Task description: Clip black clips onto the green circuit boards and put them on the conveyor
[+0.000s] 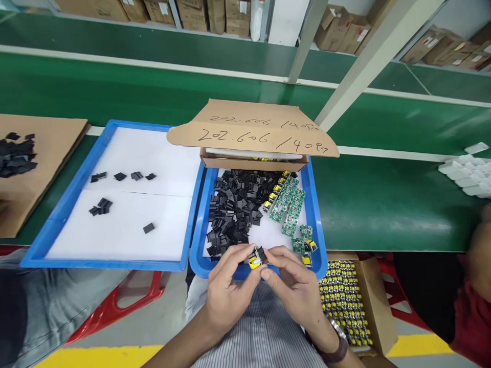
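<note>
Over the near edge of a blue tray point(317, 225), my two hands meet around one small part. My left hand point(232, 289) pinches a yellow-and-black transformer point(253, 261) on its little board between thumb and fingers. A black plastic piece point(261, 254) sits against its right side, and my right hand point(289, 281) grips that piece with thumb and forefinger. Whether the two parts are joined cannot be seen. Beneath, the tray holds a heap of black plastic pieces point(238, 204), green circuit boards point(287, 199) and a few loose yellow transformers point(307, 260).
A cardboard box point(253, 161) with handwritten flaps stands across the tray's far end. Left is another blue tray point(115, 263) with several black pieces. An open carton point(378, 306) of yellow-topped parts is low at right. People sit on both sides; a slanted post point(368, 56) rises behind.
</note>
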A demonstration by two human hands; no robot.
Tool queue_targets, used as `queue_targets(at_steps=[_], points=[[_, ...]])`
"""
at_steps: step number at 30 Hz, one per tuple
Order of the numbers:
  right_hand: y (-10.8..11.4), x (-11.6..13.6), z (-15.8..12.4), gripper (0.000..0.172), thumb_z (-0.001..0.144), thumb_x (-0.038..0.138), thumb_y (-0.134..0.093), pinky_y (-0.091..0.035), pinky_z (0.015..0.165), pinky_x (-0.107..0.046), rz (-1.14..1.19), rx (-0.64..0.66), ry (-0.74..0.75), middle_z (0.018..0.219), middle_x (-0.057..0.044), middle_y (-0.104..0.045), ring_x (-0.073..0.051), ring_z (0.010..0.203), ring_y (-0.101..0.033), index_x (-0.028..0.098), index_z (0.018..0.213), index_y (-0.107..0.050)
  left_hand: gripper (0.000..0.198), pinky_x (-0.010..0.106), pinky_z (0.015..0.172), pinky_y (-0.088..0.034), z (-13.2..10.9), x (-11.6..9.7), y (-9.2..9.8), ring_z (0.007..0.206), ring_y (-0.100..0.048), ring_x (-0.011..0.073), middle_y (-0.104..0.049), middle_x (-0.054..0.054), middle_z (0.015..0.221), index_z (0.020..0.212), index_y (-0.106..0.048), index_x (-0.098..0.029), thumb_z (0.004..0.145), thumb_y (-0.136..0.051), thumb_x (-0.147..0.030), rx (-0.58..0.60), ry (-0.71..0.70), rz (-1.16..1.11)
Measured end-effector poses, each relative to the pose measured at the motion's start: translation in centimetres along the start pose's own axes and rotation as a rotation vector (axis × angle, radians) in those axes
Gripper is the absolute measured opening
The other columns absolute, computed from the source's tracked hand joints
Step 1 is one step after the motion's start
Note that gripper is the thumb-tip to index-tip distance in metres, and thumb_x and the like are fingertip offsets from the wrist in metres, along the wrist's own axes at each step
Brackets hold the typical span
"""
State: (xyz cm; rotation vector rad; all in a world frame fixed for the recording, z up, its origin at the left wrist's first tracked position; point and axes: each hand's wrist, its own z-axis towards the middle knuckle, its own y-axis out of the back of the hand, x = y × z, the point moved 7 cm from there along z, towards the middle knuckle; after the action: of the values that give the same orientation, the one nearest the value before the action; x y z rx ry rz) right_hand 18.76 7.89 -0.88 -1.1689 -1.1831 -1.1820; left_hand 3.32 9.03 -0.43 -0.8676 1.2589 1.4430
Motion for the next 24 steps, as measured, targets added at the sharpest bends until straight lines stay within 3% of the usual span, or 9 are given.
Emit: queue_targets(at_steps=[8, 14, 17, 24], points=[[-0.1, -0.1, -0.1, 0.035, 0.094, 0.014, -0.068, -0.056, 0.091, -0.035, -0.084, 0.046, 0.028, 0.107, -0.005, -0.070, -0.020, 0.104, -0.065, 0.037, 0.120, -0.075, 0.044, 0.031, 0.097, -0.058, 0.3, -0.8, 0.1, 0.108, -0.070, 0.0190, -0.071, 0.005, 0.116, 0.128, -0.066, -0.026, 0.088, -0.069, -0.007, 0.005, -0.063, 0.091], [0.6, -0.8, 0.4, 0.032, 0.092, 0.017, -0.072, -0.055, 0.091, -0.035, 0.076, 0.080, -0.020, 0.106, -0.003, -0.066, -0.019, 0.102, -0.064, 0.038, 0.116, -0.076, 0.038, 0.029, 0.090, -0.060, 0.4, -0.6, -0.6, 0.102, -0.071, 0.0176, -0.071, 0.005, 0.111, 0.122, -0.067, -0.024, 0.087, -0.071, -0.009, 0.025, -0.023, 0.015], [0.8, -0.6, 0.3, 0.027, 0.090, 0.017, -0.076, -0.054, 0.091, -0.033, 0.106, 0.049, -0.026, 0.106, -0.003, -0.064, -0.018, 0.101, -0.063, 0.036, 0.109, -0.078, 0.040, 0.028, 0.092, -0.059, 0.4, -1.3, -0.6, 0.104, -0.070, 0.0172, -0.072, 0.005, 0.112, 0.123, -0.067, -0.023, 0.087, -0.071, -0.006, 0.039, -0.079, -0.004], [-0.1, -0.1, -0.1, 0.032, 0.088, 0.015, -0.078, -0.055, 0.088, -0.032, 0.172, 0.023, -0.027, 0.106, -0.002, -0.067, -0.017, 0.101, -0.065, 0.035, 0.112, -0.077, 0.045, 0.035, 0.096, -0.059, 0.2, -2.1, 0.2, 0.112, -0.067, 0.0211, -0.071, 0.009, 0.116, 0.126, -0.066, -0.018, 0.086, -0.068, 0.001, -0.013, -0.200, -0.017]])
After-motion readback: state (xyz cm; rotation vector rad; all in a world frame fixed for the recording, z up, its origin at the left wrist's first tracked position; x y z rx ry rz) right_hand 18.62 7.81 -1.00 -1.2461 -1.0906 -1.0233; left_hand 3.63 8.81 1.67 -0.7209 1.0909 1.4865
